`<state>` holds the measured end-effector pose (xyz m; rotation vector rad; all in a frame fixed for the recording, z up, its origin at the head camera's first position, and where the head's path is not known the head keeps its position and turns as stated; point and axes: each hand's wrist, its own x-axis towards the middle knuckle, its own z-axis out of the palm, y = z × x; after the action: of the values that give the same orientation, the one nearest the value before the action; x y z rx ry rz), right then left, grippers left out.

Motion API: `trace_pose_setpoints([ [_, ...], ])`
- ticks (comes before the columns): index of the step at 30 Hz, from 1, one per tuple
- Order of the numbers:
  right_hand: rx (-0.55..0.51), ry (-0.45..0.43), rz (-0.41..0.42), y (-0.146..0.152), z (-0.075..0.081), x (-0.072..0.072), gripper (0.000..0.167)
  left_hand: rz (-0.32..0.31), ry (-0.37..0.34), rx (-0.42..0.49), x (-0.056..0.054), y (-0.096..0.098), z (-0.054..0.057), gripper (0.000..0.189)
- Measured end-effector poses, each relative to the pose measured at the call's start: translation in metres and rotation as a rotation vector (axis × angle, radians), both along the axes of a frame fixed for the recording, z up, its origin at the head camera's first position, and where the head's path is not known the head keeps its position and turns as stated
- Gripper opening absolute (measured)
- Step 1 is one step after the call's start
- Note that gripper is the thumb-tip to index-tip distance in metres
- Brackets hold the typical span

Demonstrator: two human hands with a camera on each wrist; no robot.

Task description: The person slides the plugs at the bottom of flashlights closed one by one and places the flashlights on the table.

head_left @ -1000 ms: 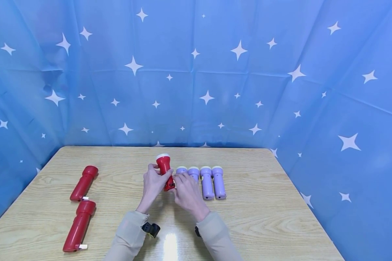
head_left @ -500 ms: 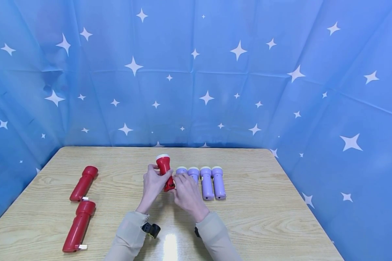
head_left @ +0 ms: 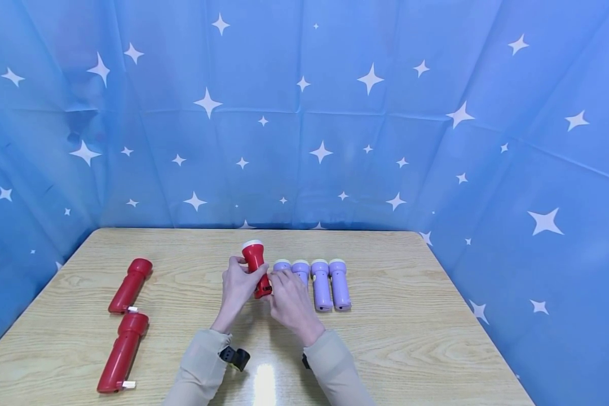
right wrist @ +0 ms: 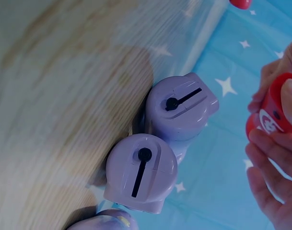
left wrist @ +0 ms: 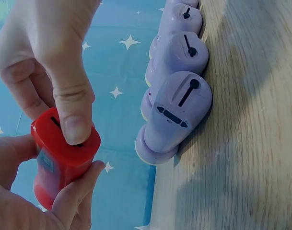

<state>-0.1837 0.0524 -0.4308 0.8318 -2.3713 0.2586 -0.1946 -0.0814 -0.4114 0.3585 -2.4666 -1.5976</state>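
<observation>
In the head view my left hand (head_left: 237,287) grips a red flashlight (head_left: 255,256) around its body, over the middle of the table. Its white-rimmed head points away from me and its tail end is toward me. My right hand (head_left: 293,301) is at the tail. Seen from the left wrist, the thumb of the right hand (left wrist: 59,52) presses on the slotted end of the red flashlight (left wrist: 50,132), with its other fingers curled behind. The left hand (left wrist: 16,206) supports the body from below. Several purple flashlights (head_left: 340,287) lie side by side just right of the hands, partly covered by the right hand.
Two more red flashlights, one farther (head_left: 131,287) and one nearer (head_left: 124,355), lie on the left of the wooden table (head_left: 411,338), each with a white tab sticking out at its lower end. A blue curtain (head_left: 284,141) with white stars stands behind the table.
</observation>
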Motion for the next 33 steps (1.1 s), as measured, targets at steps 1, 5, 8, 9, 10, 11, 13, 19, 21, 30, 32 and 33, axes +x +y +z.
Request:
trace_pose_setpoints([
  [1, 0.000, 0.002, 0.000, 0.000, 0.000, 0.000, 0.040, 0.000, -0.001, 0.001, 0.000, 0.000, 0.000, 0.056],
  [5, 0.004, 0.002, -0.002, 0.000, -0.001, 0.000, 0.041, 0.002, -0.007, 0.005, 0.000, 0.000, -0.001, 0.056],
  [8, 0.005, -0.001, -0.005, 0.000, -0.001, 0.000, 0.041, 0.004, -0.010, 0.005, -0.001, 0.000, -0.001, 0.056],
  [9, 0.005, 0.000, -0.004, 0.000, -0.001, 0.000, 0.041, 0.004, -0.011, 0.006, -0.001, 0.000, -0.001, 0.056],
  [10, 0.005, 0.002, -0.004, 0.000, -0.001, 0.000, 0.041, 0.003, -0.012, 0.009, -0.001, 0.000, -0.001, 0.056],
  [11, 0.005, 0.004, -0.003, 0.000, -0.001, 0.000, 0.041, 0.001, -0.013, 0.013, -0.001, 0.000, -0.001, 0.056],
  [13, 0.006, 0.008, 0.002, 0.000, -0.001, 0.000, 0.041, -0.003, -0.017, 0.020, -0.001, -0.001, -0.002, 0.056],
  [19, 0.031, -0.029, -0.009, 0.001, 0.000, -0.002, 0.041, -0.016, -0.032, 0.045, -0.002, -0.003, -0.002, 0.056],
  [21, 0.045, -0.053, -0.021, 0.002, 0.001, -0.002, 0.042, -0.018, -0.036, 0.047, -0.003, -0.003, -0.002, 0.056],
  [30, 0.107, -0.202, -0.052, 0.010, -0.002, -0.008, 0.053, -0.048, -0.059, -0.004, -0.010, -0.005, -0.006, 0.057],
  [32, 0.101, -0.243, -0.066, 0.013, -0.005, -0.009, 0.057, -0.060, -0.075, -0.045, -0.013, -0.006, -0.008, 0.057],
  [33, 0.094, -0.260, -0.074, 0.015, -0.006, -0.010, 0.058, -0.067, -0.086, -0.069, -0.015, -0.006, -0.009, 0.057],
])
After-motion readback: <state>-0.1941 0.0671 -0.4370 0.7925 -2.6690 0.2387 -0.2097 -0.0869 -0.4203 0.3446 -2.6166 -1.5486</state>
